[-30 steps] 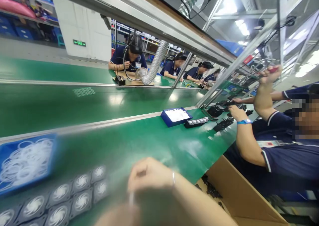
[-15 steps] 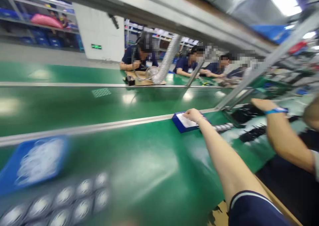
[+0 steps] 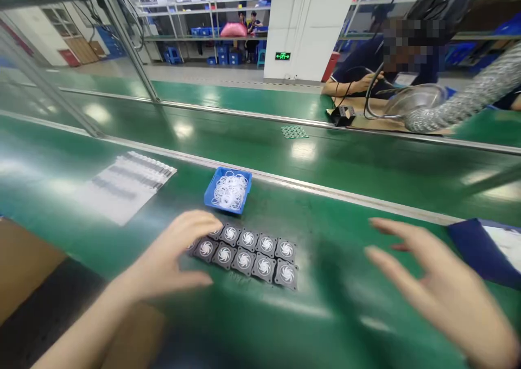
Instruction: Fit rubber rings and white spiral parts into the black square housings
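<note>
Green bench [image 3: 334, 211], left hand [image 3: 165, 255] spread, beside fans [image 3: 244, 260]

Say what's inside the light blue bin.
White rings lie in a loose heap in the bin. They hide most of its bottom, so anything underneath can't be seen.
</note>
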